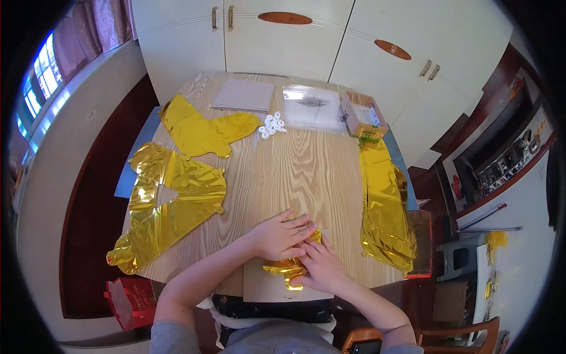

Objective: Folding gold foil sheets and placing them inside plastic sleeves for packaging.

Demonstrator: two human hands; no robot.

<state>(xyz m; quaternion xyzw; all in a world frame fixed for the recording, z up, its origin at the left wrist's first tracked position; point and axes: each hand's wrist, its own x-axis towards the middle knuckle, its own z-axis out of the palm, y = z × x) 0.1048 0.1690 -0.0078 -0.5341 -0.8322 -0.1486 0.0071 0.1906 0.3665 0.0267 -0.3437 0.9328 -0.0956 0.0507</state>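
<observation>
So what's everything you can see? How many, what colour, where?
Wooden table: one, light brown, centre
Flat foil shapes: two, shiny gold, table's left
Flat foil pile: one, shiny gold, table's right
Shiny foil piece: one, gold, table's near edge
Flat board: one, pale tan, beneath that piece
Rectangular card stack: one, grey, table's back
Small round rolls: about ten, white, near the stack
Clear plastic sheets: one pile, whitish, table's back
Open box: one, brown, table's back right
Tall cabinet doors: several, white, behind table
Curtain: one, purple, upper left
Bag: one, red, lower left
Plastic stool: one, grey, right
Wooden chair: one, brown, lower right
Short sleeves: two, grey, bottom edge
Right hand: one, bare, on the foil piece
Left hand: one, bare, partly over the right
</observation>
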